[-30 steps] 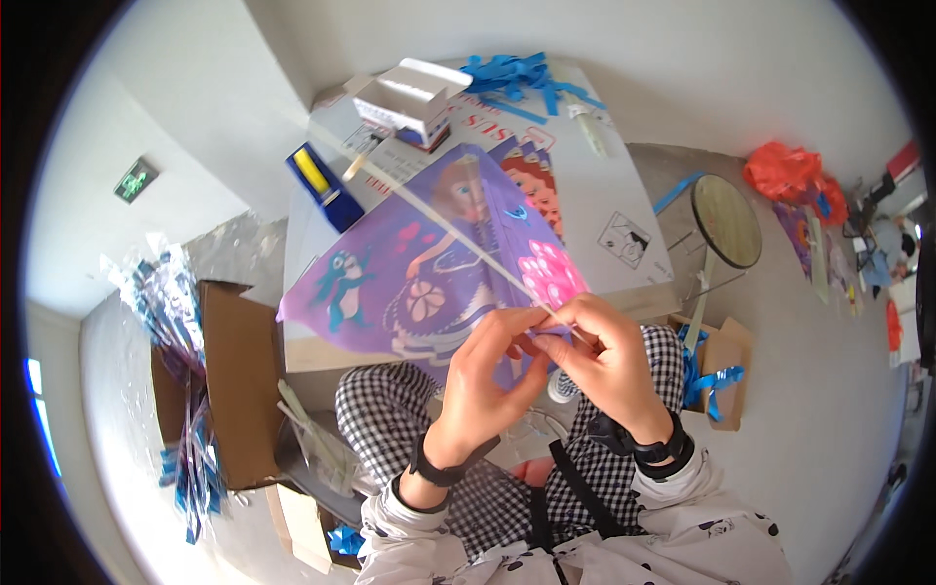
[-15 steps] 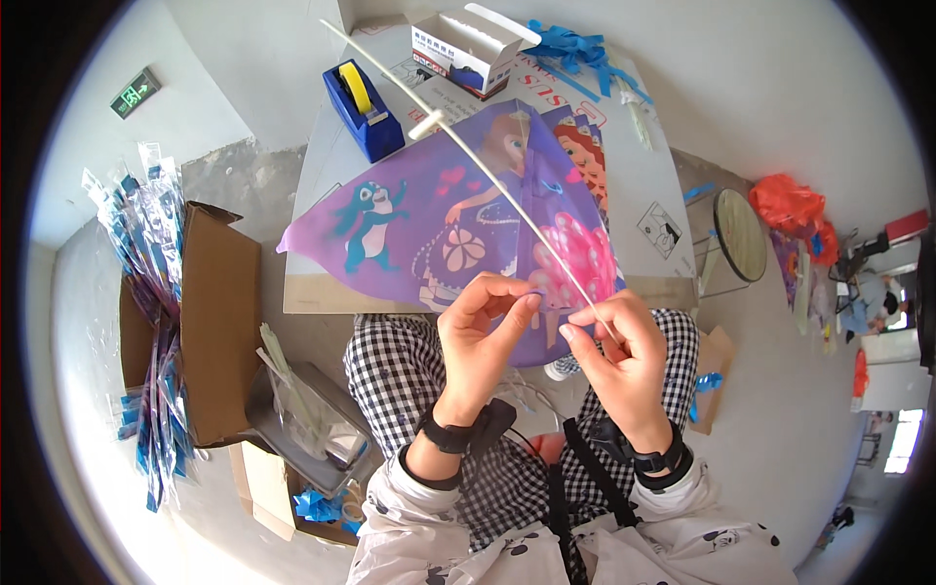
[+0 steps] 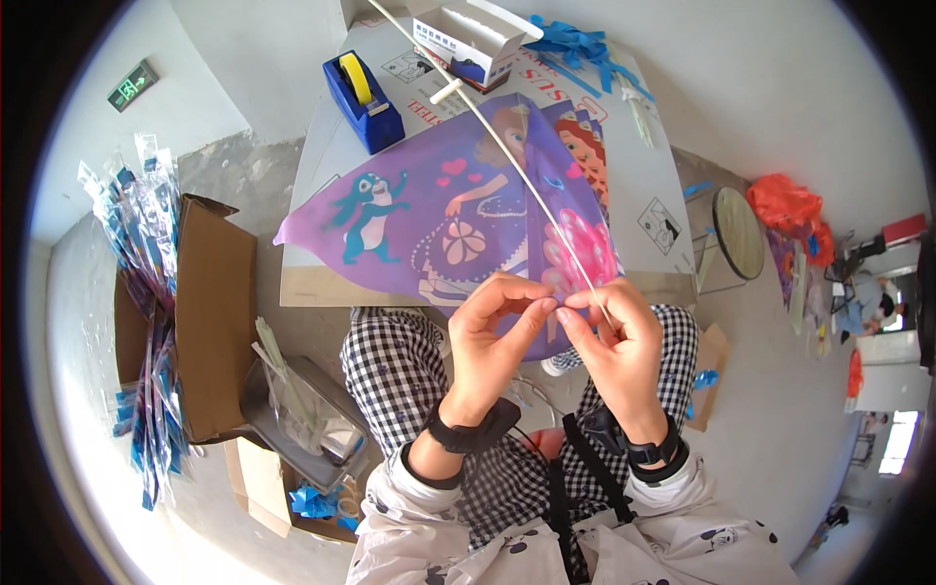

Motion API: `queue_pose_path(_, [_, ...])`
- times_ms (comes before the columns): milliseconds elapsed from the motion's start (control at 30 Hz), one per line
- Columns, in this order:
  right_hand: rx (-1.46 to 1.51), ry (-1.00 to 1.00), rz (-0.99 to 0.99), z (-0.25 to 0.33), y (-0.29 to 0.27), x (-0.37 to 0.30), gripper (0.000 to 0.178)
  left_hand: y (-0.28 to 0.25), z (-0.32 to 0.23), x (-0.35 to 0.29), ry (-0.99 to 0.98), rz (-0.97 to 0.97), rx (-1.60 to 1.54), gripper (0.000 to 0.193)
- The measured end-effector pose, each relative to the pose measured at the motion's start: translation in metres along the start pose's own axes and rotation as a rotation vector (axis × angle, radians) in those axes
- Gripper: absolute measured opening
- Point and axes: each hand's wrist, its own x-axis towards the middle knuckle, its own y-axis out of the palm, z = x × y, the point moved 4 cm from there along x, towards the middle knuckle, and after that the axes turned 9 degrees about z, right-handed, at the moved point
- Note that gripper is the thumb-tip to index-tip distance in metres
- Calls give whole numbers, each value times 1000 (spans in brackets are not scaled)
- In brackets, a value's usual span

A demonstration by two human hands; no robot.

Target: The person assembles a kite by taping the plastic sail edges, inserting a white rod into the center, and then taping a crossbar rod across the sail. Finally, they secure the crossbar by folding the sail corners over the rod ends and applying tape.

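Note:
A purple kite sail [image 3: 463,210] with printed cartoon figures lies over the front of the table and drapes past its edge. My left hand [image 3: 492,336] is closed, pinching the near edge of the sail between thumb and index finger. Across the sail slants a thin white rod [image 3: 522,171] with a short crosspiece [image 3: 446,93]. Its lower end passes between the fingers of my right hand [image 3: 624,336], which is closed on it. Both hands' fingertips meet at the sail edge. What exactly lies between them is too small to make out.
On the board-topped table [image 3: 648,185] stand a blue tape dispenser [image 3: 369,107] and an open white box [image 3: 466,44]. Blue strips [image 3: 575,49] lie at its far right. Left are a tall cardboard box [image 3: 216,322] and a grey chair [image 3: 327,405]. A round stool [image 3: 736,234] stands right.
My right hand has moved left and its fingertips now meet those of my left hand. The rod's far end has swung up and to the right.

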Motion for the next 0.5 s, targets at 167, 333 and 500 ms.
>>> queue_pose_path(167, [150,92,30,-10,-1,0,13,2,6,1,-15,4,18,11])
queue_pose_path(333, [296,178,72,-18,1,3,10,3,4,3,7,106,60,15])
queue_pose_path(500, [155,165,-34,-42,-38,22,6,-6,6,8,-32,-9,114,28])
